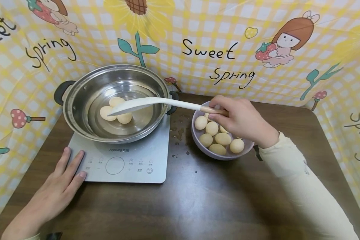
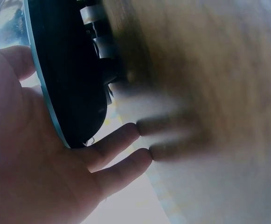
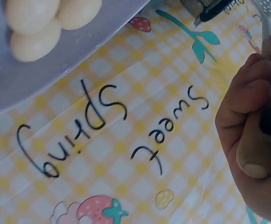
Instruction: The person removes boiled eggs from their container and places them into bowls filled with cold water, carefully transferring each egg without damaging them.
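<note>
My right hand (image 1: 243, 118) grips the wooden handle of a white slotted spoon (image 1: 156, 101); the right wrist view shows the holes in its head. The spoon's head hangs over a steel pot (image 1: 75, 111) and partly covers three eggs (image 1: 124, 118) in the pot's bottom. Below the right hand stands a lilac bowl (image 1: 202, 146) with several eggs (image 1: 223, 139), some hidden by the hand. My left hand (image 1: 55, 188) rests with spread fingers at the left front edge of a white induction cooker (image 1: 156, 166), on which the pot stands.
Water drops (image 1: 178, 133) lie on the brown wooden table (image 1: 198, 203) between cooker and bowl. Black side handles (image 1: 62, 92) stick out from the pot. A yellow checked cloth (image 1: 216, 26) with printed figures hangs behind and at both sides.
</note>
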`<state>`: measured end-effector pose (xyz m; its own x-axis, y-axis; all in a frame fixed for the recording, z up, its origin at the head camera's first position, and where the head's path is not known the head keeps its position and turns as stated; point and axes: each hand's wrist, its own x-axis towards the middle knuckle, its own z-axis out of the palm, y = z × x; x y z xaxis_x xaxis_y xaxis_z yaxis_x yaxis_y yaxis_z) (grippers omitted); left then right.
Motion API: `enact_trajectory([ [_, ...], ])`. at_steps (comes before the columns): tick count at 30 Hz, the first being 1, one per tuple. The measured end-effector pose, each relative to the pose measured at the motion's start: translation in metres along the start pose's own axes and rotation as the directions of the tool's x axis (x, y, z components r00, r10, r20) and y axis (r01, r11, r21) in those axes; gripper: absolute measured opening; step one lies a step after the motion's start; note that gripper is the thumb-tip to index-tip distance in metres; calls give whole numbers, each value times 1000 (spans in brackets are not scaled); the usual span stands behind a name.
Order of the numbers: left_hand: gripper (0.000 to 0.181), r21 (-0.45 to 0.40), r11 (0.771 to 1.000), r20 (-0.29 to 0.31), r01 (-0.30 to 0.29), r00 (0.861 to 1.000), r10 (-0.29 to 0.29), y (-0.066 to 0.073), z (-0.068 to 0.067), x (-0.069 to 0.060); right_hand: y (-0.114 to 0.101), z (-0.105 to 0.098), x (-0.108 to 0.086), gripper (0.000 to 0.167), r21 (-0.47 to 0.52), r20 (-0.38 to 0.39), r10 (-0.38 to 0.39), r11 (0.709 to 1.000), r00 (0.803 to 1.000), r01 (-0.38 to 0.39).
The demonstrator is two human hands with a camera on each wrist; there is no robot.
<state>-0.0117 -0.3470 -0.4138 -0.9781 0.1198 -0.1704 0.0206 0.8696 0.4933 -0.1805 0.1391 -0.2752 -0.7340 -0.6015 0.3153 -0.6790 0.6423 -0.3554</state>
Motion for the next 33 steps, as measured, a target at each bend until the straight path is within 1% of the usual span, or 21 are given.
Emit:
enact_trajectory([
  [3, 64, -4, 1000, -13, -12, 1000, 12, 0, 1, 0, -3, 5, 9, 15, -22, -9, -21, 1000, 1000, 21],
  [6, 64, -8, 1000, -16, -11, 1000, 11, 0, 1, -1, -5, 9, 16, 17, -40, -13, -32, 999, 999, 32],
  [12, 64, -7, 1000, -7, -2, 1000, 2, 1, 0, -1, -3, 15, 25, 16, -64, 31, -29, 997, 999, 31],
  [19, 64, -15, 1000, -18, -8, 1000, 7, 2, -1, -1, 1, 14, 23, 15, -69, 99, -20, 997, 995, 27],
  [28, 64, -12, 1000, -2, 3, 1000, -3, 2, -1, -2, 5, 6, 17, 12, -22, 128, -21, 999, 992, 24],
  [33, 64, -10, 1000, 8, 8, 1000, -8, 3, -1, -1, 4, 2, 15, 12, 4, 141, -57, 998, 988, 57],
])
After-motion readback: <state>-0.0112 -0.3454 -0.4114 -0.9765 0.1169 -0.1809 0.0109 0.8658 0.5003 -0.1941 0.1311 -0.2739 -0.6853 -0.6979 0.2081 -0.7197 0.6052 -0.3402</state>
